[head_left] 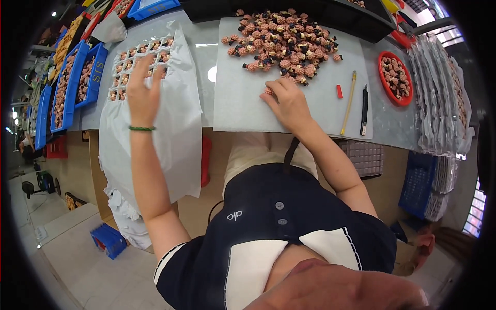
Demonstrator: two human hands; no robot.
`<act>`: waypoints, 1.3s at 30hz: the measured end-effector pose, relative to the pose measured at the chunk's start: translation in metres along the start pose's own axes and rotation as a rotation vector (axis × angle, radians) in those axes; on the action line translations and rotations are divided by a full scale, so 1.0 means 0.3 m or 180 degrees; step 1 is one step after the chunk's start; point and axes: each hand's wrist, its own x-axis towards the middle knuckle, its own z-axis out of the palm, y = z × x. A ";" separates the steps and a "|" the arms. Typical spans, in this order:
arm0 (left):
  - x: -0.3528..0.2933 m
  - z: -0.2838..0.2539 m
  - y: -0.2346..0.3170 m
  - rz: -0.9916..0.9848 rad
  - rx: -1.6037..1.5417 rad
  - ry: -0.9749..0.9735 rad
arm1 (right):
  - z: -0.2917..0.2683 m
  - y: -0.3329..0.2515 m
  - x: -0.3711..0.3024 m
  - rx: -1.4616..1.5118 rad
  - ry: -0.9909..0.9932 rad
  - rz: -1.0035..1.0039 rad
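A heap of small pink figurines with dark and cream parts is spread on a pale sheet in front of me. At its near edge my right hand has its thumb and fingers curled round one pink figurine, which is partly hidden. To the left, a compartment tray draped in thin white plastic film carries rows of similar figurines. My left hand lies over this tray, fingers stretched forward and apart from the thumb. I see nothing held in it, though its fingertips cover some compartments.
Right of the heap lie a red block, a yellow stick-like tool and a black pen-like tool. Beyond them are a red bowl of figurines and stacked plastic trays. Blue bins stand far left; a black tray borders the back.
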 end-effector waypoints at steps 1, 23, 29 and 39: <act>-0.018 0.031 0.100 0.0057 -0.0413 -0.0224 | 0.006 0.005 -0.003 0.0010 0.0028 -0.0052; -0.322 0.440 0.486 -0.2680 -0.4718 -0.0893 | -0.062 0.045 -0.164 0.3358 -0.0131 0.1663; -0.326 0.431 0.490 -0.2801 -0.4882 -0.0990 | -0.056 0.039 -0.164 0.2759 0.0365 0.0957; -0.316 0.408 0.472 -0.2907 -0.4772 -0.1037 | -0.089 0.086 -0.144 0.1846 -0.0007 0.0342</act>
